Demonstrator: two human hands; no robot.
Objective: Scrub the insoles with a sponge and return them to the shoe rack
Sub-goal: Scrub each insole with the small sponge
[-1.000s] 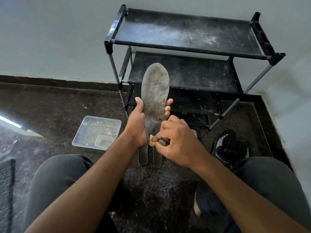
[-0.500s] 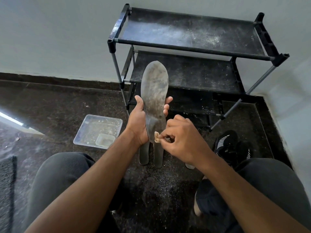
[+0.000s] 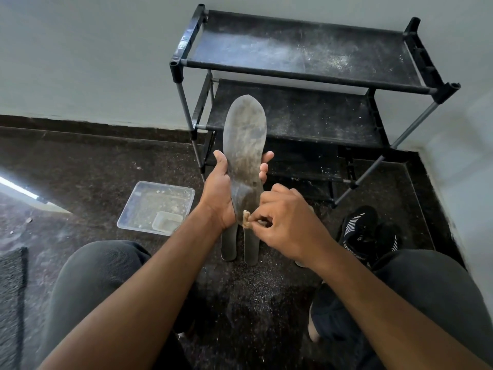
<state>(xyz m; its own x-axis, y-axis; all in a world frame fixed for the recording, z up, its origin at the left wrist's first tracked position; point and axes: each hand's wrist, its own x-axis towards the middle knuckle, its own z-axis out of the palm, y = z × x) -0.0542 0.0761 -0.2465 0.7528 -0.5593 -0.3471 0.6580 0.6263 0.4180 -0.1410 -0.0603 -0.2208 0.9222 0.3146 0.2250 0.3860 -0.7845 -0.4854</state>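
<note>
Head view: the left hand (image 3: pixel 217 201) holds a grey, soiled insole (image 3: pixel 245 148) upright at the centre of the frame, thumb on its left edge and fingers (image 3: pixel 266 157) curled round the right edge from behind. The insole's toe end points up, in front of the rack (image 3: pixel 301 68), which stands against the wall at upper centre and right with dusty black shelves. The right hand (image 3: pixel 288 225) is just right of the insole's heel, its fingers narrowed into a pinch on a small tan sponge (image 3: pixel 246 218) that touches the lower edge of the insole. Below the hands, two more insoles (image 3: pixel 240 247) lie side by side on the dark speckled floor (image 3: pixel 88 166), heels toward the camera. A clear plastic tray (image 3: pixel 157 204) sits on the floor at centre left, with a smaller tub (image 3: pixel 166 224) inside its lower right corner. A black shoe (image 3: pixel 360 231) with white stripes lies on the floor at right, near the rack's front leg. Knees in dark trousers fill the lower corners of the frame
</note>
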